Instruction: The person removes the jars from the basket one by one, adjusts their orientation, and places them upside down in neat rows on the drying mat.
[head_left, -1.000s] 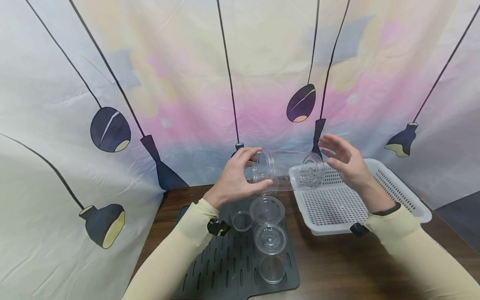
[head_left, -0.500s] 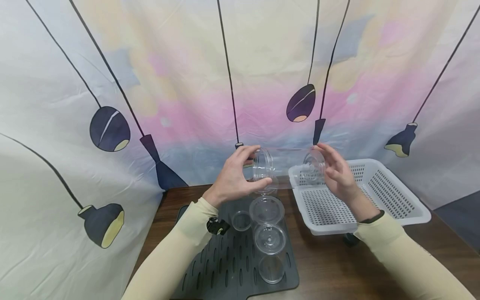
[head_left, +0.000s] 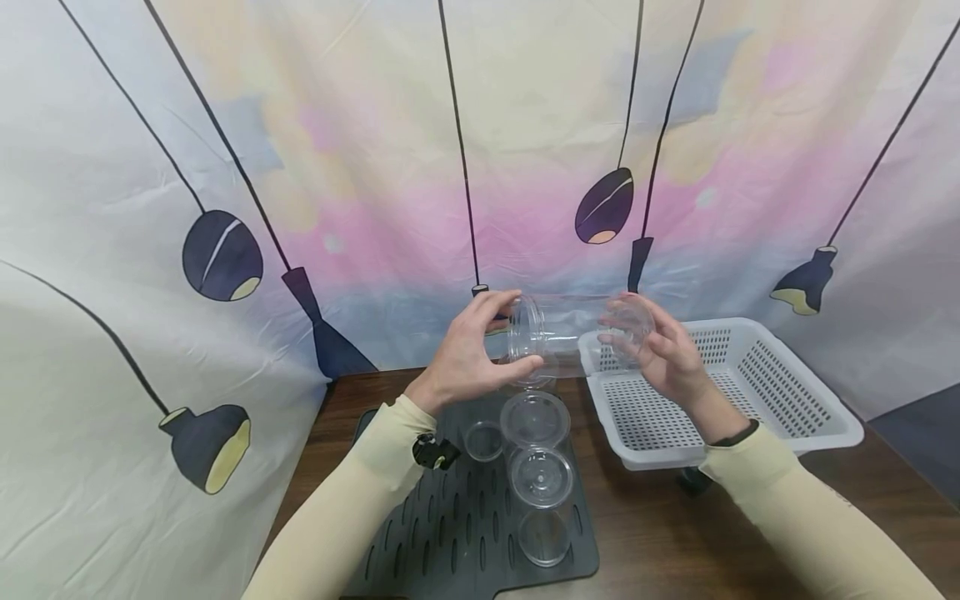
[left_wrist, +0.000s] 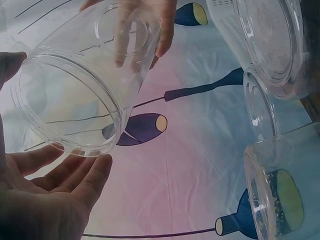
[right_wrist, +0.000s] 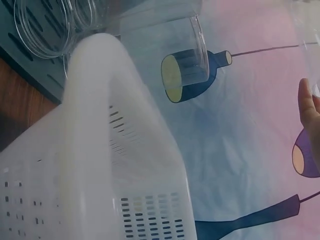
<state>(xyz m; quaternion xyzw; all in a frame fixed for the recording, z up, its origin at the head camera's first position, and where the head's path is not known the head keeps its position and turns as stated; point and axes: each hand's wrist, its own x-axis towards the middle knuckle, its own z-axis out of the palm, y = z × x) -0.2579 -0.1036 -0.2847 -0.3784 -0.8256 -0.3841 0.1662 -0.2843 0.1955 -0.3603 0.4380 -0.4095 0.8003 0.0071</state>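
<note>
A clear plastic jar [head_left: 573,325] is held sideways in the air above the back of the table, its rimmed mouth to the left. My left hand [head_left: 474,358] grips the rim end between thumb and fingers; in the left wrist view its fingers [left_wrist: 92,182] press on the rim of the jar [left_wrist: 75,100]. Around the base end, my right hand [head_left: 678,358] holds the jar with its fingers behind the clear wall. Only part of the right hand [right_wrist: 311,115] shows at the edge of the right wrist view.
On a dark slotted mat [head_left: 442,533] below stand several clear containers in a line, one nearer jar [head_left: 542,479] among them, with a smaller clear round piece [head_left: 483,442] beside them. A white perforated basket [head_left: 840,429] sits at right. A printed curtain [head_left: 375,167] hangs behind the table.
My right hand has moved left from beside the jar onto its base end, and its fingers now reach behind the wall. The left hand stays at the rim.
</note>
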